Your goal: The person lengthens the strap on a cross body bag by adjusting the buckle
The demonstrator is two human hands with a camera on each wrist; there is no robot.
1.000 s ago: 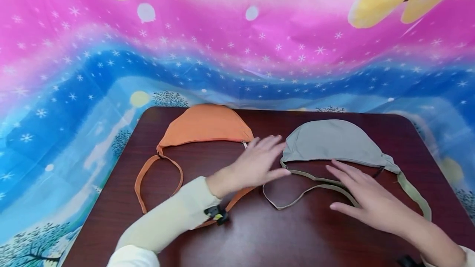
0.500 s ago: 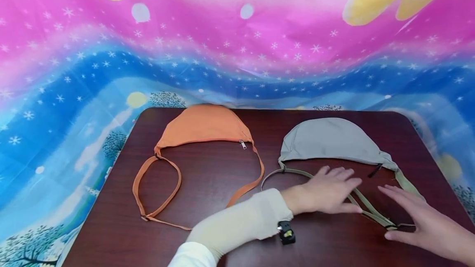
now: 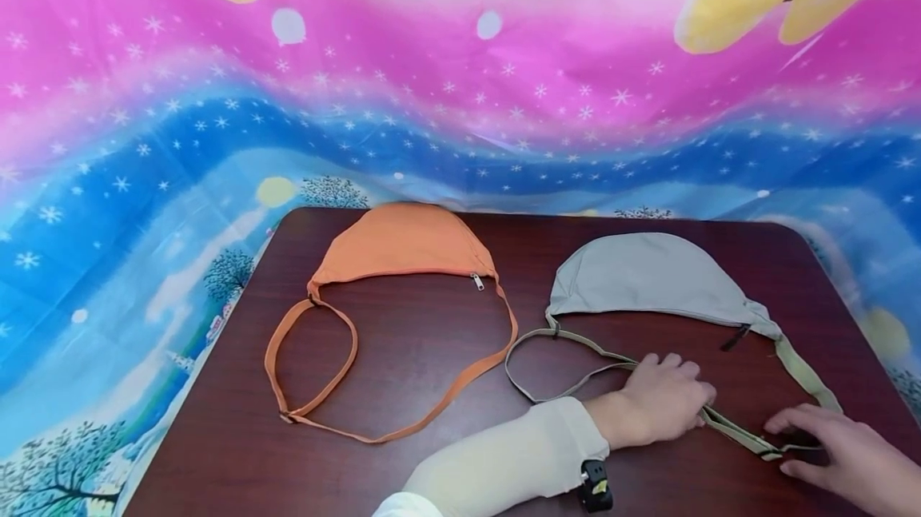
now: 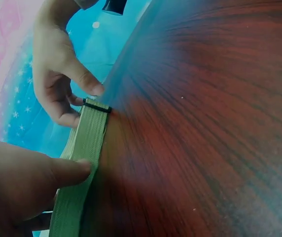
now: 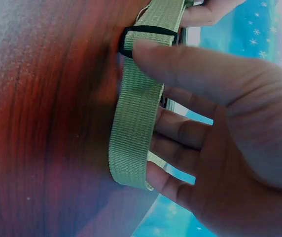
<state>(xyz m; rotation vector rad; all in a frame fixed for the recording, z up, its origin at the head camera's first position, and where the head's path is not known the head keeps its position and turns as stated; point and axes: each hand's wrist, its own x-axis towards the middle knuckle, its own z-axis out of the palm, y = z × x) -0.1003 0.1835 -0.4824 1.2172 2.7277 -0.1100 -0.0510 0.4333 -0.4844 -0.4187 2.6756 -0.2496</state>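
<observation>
A grey waist bag (image 3: 643, 273) lies on the table's right half, its zip edge toward me and its pale green strap (image 3: 737, 431) trailing forward. My left hand (image 3: 662, 401) pinches that strap, thumb on top and fingers beneath in the left wrist view. Farther right along the same webbing, my right hand (image 3: 838, 441) holds it beside a black slider buckle (image 5: 126, 42). The right thumb lies over the webbing at the slider, and the fingers curl at its far edge. The left hand covers part of the strap in the head view.
An orange waist bag (image 3: 410, 237) lies on the left half of the dark wood table (image 3: 288, 485), its strap (image 3: 453, 397) looped forward close to the grey bag's strap. A printed pink and blue cloth (image 3: 432, 101) hangs behind the table.
My left hand has moved right from between the two bags and taken hold of the green strap. My right hand has moved right and toward me, to the slider buckle.
</observation>
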